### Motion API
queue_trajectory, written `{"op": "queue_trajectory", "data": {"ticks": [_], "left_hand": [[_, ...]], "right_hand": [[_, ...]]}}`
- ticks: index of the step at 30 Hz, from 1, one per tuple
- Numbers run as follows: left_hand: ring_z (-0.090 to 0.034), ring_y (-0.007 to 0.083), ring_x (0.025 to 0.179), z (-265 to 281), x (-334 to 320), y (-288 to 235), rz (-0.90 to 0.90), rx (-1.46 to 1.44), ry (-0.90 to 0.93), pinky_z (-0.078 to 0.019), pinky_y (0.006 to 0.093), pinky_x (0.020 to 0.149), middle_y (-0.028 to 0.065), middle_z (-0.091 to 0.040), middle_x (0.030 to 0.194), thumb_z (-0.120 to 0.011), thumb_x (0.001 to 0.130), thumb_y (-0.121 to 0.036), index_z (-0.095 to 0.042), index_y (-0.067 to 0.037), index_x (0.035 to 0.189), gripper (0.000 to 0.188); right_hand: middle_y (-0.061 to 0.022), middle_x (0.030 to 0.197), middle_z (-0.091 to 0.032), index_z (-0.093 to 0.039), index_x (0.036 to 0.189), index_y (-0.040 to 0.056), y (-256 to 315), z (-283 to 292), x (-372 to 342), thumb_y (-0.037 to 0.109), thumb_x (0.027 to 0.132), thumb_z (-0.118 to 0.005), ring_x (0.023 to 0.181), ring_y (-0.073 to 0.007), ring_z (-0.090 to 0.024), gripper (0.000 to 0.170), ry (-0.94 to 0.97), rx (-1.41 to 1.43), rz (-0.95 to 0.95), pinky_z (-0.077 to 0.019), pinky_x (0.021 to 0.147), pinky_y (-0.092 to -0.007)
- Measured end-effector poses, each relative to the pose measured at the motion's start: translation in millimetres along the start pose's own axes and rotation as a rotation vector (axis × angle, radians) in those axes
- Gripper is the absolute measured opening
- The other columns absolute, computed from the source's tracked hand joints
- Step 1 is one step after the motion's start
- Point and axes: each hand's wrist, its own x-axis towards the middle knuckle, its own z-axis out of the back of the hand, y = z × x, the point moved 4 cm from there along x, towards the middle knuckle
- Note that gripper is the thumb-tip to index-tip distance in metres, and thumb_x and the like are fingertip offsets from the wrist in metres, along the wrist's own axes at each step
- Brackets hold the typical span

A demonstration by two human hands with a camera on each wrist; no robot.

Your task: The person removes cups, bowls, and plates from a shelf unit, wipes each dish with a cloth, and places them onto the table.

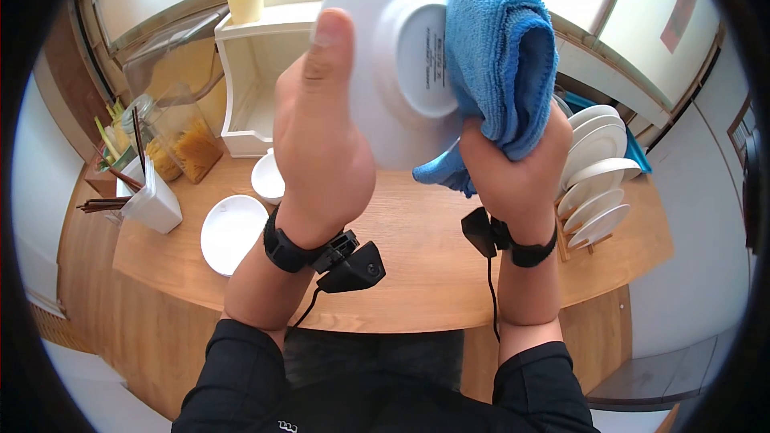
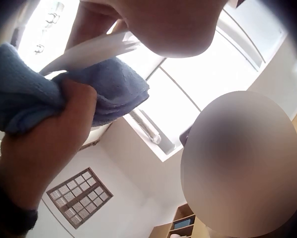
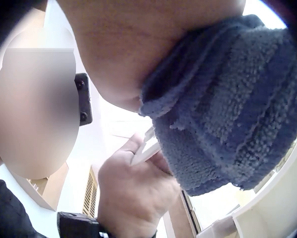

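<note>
Print (image 1: 434,58) on dish (image 1: 373,104), seemingly illegible

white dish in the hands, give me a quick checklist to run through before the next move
1. Left hand grips the white dish, thumb on its underside: ok.
2. Right hand holds the blue cloth: ok.
3. Whole dish dry: cannot tell; no view shows all its surfaces.
4. Plates standing on edge in the wooden rack: ok.
5. Free rack slot for this dish: cannot tell; plates hide parts of the rack.
</note>
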Motion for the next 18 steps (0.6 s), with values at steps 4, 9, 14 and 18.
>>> {"op": "queue_trajectory", "data": {"ticks": [4,9,14,18], "left_hand": [[-0.064,0.0231,0.130,0.7,17.5,1.0,-0.030,-0.187,-0.186,-0.0511,0.0377,0.112,0.0153,-0.065,0.145,-0.038,0.119,-0.049,-0.051,0.003,0.153,0.064],[-0.060,0.0214,0.135,4.4,22.5,0.3,0.150,-0.773,-0.178,-0.0460,0.0381,0.117,0.0130,-0.063,0.147,-0.039,0.119,-0.045,-0.053,0.002,0.149,0.058],[-0.073,0.0129,0.095,16.4,30.8,-11.4,0.281,-0.408,-0.176,-0.0592,0.0280,0.085,0.0076,-0.076,0.108,-0.066,0.107,-0.045,-0.069,0.002,0.123,0.050],[-0.074,0.0110,0.091,8.2,30.8,-24.9,0.205,-0.254,-0.033,-0.0580,0.0251,0.082,0.0085,-0.079,0.107,-0.083,0.098,-0.022,-0.074,0.004,0.120,0.036]], "right_hand": [[-0.0165,0.106,-0.077,-0.076,0.120,-0.0056,23.3,6.7,-0.1,0.002,0.073,-0.069,0.090,-0.0239,-0.073,0.048,-0.030,0.085,-0.208,-0.0577,0.087,-0.0337],[-0.0239,0.135,-0.075,-0.073,0.135,-0.0046,20.0,0.2,5.6,0.000,0.069,-0.066,0.128,-0.0338,-0.073,0.067,0.185,0.136,-0.030,-0.0560,0.108,-0.0380],[-0.0087,0.144,-0.073,-0.076,0.137,0.0140,29.3,-31.3,-3.9,0.009,0.068,-0.084,0.118,-0.0323,-0.075,0.070,0.447,0.201,0.106,-0.0630,0.098,-0.0393],[-0.0061,0.141,-0.074,-0.078,0.132,0.0132,25.1,-22.6,-0.3,0.011,0.071,-0.084,0.105,-0.0312,-0.078,0.062,0.388,0.002,0.329,-0.0643,0.087,-0.0380]]}}
